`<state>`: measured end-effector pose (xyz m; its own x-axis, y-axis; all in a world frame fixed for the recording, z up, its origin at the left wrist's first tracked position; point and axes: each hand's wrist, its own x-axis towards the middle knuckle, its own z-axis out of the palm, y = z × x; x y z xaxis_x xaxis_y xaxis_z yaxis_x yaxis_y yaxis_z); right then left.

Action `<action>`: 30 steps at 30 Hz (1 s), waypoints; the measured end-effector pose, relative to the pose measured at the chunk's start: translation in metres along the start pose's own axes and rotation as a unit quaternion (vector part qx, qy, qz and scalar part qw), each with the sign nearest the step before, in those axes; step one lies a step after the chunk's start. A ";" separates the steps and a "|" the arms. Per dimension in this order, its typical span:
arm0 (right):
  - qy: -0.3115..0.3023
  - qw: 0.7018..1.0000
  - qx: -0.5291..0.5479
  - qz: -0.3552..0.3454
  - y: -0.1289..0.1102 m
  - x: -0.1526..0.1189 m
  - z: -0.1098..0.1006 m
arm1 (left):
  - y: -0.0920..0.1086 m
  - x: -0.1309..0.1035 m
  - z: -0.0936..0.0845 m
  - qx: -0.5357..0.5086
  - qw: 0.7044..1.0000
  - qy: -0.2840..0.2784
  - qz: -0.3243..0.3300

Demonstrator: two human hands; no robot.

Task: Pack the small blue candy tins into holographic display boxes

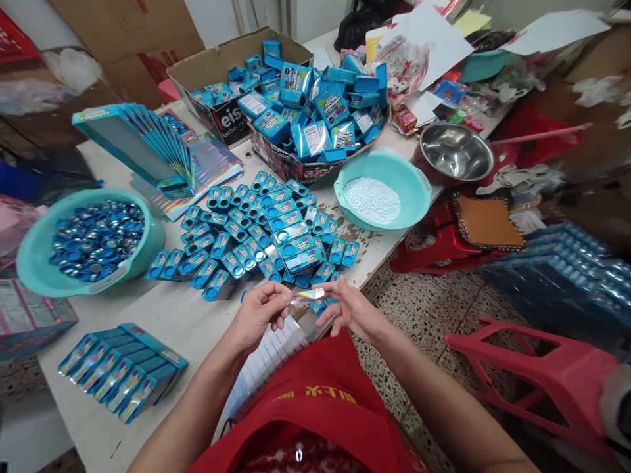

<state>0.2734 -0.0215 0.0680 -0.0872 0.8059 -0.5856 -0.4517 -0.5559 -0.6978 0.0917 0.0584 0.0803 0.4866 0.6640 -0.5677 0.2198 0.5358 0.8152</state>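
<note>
Between my two hands, over the table's front edge, is a small shiny rainbow-coloured strip (310,294). My left hand (263,310) pinches its left end between thumb and fingers. The fingers of my right hand (348,307) are spread, and their tips touch the strip's right end. Just beyond my hands, many small blue boxes (221,244) with round holes stand on the table. Below the strip lies a white sheet with rows of labels (276,348), partly hidden by my left forearm and the red apron (315,401).
A teal basin (152,240) of blue-silver lids stands left, near a row of blue boxes (116,368). Behind are cartons (283,161) full of blue tins. A teal bowl (419,207) with white pellets and a steel bowl (456,154) stand right. Red stools (552,374) are on the floor.
</note>
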 end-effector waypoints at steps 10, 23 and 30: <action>0.046 0.996 -0.069 0.013 0.005 0.022 0.011 | -0.011 0.005 -0.007 -0.037 0.999 0.015 -0.035; 0.187 0.963 -0.187 -0.046 0.039 -0.014 -0.024 | -0.055 -0.001 0.030 0.024 0.995 -0.054 -0.084; 0.338 0.931 -0.125 -0.053 0.054 -0.012 -0.125 | -0.061 -0.005 0.019 0.079 0.995 0.008 -0.056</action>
<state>0.3604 -0.0865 -0.0146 0.5635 0.5928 -0.5753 -0.1987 -0.5787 -0.7910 0.0919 0.0124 0.0352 0.4380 0.6147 -0.6560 0.4029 0.5181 0.7545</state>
